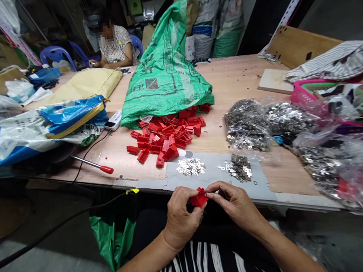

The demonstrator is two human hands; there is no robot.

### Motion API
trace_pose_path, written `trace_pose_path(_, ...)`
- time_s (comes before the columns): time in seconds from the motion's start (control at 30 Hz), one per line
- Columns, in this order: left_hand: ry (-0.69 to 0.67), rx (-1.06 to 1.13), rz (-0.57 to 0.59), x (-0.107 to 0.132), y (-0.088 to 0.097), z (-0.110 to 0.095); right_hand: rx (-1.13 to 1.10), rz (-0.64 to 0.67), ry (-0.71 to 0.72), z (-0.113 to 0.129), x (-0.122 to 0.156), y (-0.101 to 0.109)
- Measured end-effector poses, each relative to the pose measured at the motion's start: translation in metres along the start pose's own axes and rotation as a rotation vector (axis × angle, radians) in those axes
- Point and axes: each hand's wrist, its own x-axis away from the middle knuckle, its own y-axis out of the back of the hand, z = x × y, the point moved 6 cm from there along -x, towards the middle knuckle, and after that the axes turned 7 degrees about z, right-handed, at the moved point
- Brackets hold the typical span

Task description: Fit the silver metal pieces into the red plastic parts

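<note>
Between the thumb and fingers of my left hand (181, 214) is a red plastic part (198, 197), held just off the table's front edge. My right hand (231, 199) pinches at the right side of that part; whatever its fingertips grip is too small to make out. Ahead of my hands lie a pile of bright flat metal pieces (190, 167) and a darker pile of small metal pieces (240, 168) on a grey sheet (213, 174). Behind them, many red plastic parts (165, 141) spill from a green woven sack (166, 74).
Clear plastic bags of metal pieces (246, 121) sit at the right, near a pink basket (301, 91). A red-tipped metal lever (106, 169) juts out at left beside white-and-blue sacks (26, 133). Across the table sits another person (119, 44). A black cable (61, 228) crosses at left.
</note>
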Motion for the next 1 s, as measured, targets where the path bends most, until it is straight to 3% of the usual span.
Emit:
trace_pose_path(0.2, -0.063, -0.053, -0.029, -0.0006, 0.0003, -0.0038, 0.06, -0.008, -0.07, 0.0005, 0.001, -0.004)
trace_pose_path(0.47, -0.136, -0.089, -0.033, -0.0014, -0.0011, -0.007, -0.063, -0.1, -0.208, -0.0054, 0.0023, -0.01)
trace_pose_path(1.0, -0.115, -0.096, -0.052, -0.0008, -0.0031, -0.0037, 0.046, -0.143, -0.219, -0.0005, 0.0075, -0.0038)
